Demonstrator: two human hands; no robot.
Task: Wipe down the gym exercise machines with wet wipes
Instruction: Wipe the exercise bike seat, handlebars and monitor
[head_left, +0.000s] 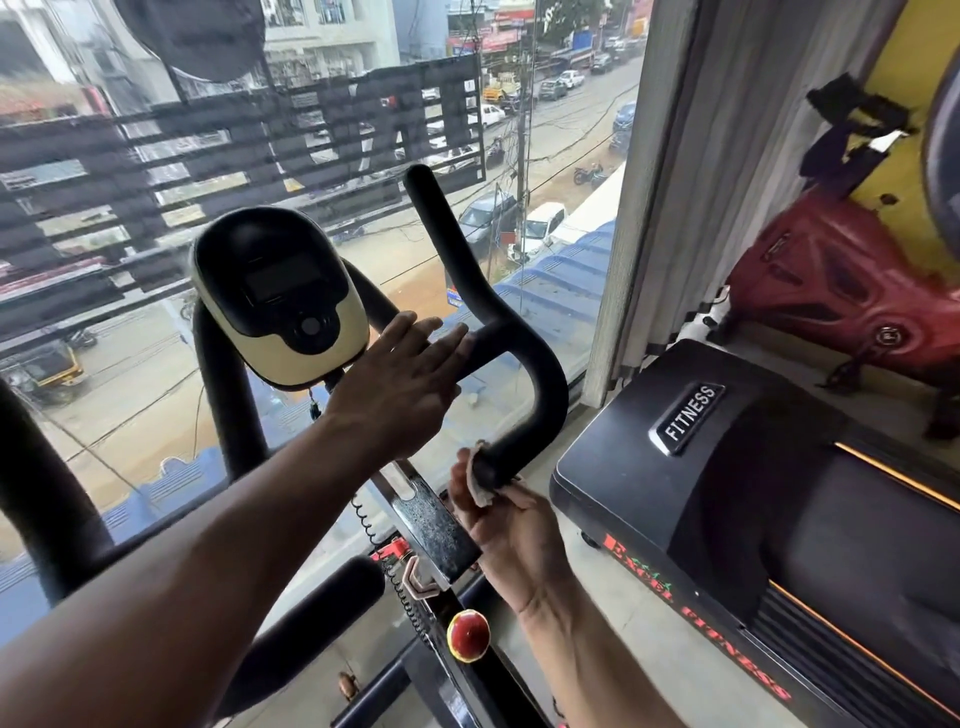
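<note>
Nearest my lens, my left forearm reaches across the frame to the left hand, whose fingers lie straight and flat, tips touching the padded handlebar where its crossbar meets the right loop. Lower down, my right hand curls its fingers round the near end of that loop, pinching a crumpled white wipe between palm and foam, so the wipe sits wrapped against the bar's tip under my thumb. The handlebar is matte black foam, rounded and curving. Left of my left hand sits the console, an egg-shaped cream shell with a glossy black face and dark screen. Beneath my hands I see a scuffed metal stem, a coiled black cable and a round red knob. Just right stands a treadmill, its smooth black hood badged FITNESS.
</note>
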